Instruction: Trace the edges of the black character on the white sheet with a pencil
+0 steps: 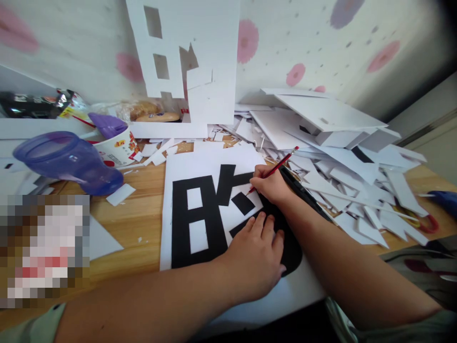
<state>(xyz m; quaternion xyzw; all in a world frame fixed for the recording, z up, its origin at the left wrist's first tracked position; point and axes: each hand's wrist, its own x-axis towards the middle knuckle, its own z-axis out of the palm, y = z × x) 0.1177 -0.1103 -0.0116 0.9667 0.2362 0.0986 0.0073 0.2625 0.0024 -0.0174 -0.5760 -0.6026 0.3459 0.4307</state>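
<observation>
In my right hand [269, 183] is a red and black pencil [281, 163], its tip down at the edge of a small black piece inside a cut-out shape. That shape is a black character stencil [181, 219] with several openings, lying flat on a white board [193, 162]. My left hand [259, 252] rests on the stencil's lower right part with fingers stretched out and spread. It covers some of the black shape beneath. White board shows through the stencil's openings.
A blue-purple translucent vessel [67, 159] lies at the left beside a paper cup [117, 145]. White offcuts [335, 186] are heaped at the right, near red-handled scissors [428, 224]. A cut white panel [214, 47] stands against the wall behind.
</observation>
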